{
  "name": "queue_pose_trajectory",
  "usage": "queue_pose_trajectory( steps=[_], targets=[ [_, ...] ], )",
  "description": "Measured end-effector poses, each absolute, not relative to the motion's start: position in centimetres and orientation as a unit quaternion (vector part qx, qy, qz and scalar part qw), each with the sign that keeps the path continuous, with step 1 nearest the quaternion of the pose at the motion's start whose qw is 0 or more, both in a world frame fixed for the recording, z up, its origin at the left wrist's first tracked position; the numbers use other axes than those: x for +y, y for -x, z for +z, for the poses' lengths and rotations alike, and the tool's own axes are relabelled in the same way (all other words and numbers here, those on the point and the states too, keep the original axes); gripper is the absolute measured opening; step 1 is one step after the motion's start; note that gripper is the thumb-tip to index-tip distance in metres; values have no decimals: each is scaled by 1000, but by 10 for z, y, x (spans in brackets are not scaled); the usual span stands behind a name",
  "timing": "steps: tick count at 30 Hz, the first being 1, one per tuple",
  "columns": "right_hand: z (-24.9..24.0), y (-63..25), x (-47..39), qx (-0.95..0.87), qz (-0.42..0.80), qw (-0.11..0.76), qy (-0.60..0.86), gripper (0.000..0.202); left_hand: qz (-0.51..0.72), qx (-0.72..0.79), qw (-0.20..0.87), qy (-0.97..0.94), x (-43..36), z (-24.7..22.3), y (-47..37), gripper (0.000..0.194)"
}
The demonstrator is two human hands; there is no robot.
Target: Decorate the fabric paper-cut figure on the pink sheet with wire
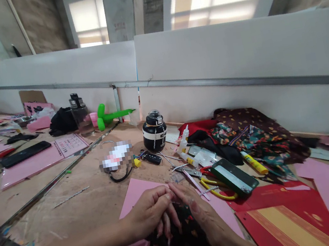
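Observation:
A small piece of black cloth (190, 241) with red and light specks lies at the bottom centre over a pink sheet (138, 191). Dark strips hang from its near edge, one with a green and orange end. My left hand (154, 211) is closed, its curled fingers on the cloth's upper left part. My right hand (197, 212) rests along the cloth's right side, fingers stretched out and touching my left fingers near the top. The cloth's upper edge is partly hidden under both hands.
Beyond the hands stand a black bottle (155, 135) and a car key (152, 158). At right lie a phone (235, 176), yellow-handled pliers (219, 191), a yellow glue stick (254, 163), patterned fabric (259, 144) and a red envelope (280, 221). A white partition (235, 55) borders the back.

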State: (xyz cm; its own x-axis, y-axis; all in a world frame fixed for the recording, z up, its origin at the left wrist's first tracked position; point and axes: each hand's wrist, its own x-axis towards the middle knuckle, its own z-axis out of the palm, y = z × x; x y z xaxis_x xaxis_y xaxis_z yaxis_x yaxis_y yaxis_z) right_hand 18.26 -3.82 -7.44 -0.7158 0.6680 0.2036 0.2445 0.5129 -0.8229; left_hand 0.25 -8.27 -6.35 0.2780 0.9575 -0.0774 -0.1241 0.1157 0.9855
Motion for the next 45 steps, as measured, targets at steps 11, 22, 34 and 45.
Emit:
queue_pose_trajectory(
  steps=[11,22,34,45],
  targets=[
    [-71,-182,-31,-923,187,301,149,56,428,418,615,-514,-86,-65,-1,32],
    [-62,-182,-34,-950,-55,300,71,80,375,462,534,-600,-99,-51,-7,33],
    [-55,-177,-41,-739,531,339,240,49,335,473,412,-703,-103,-30,4,20],
    [-57,-177,-44,-788,478,304,241,49,377,442,580,-571,-92,-50,1,35]
  ],
)
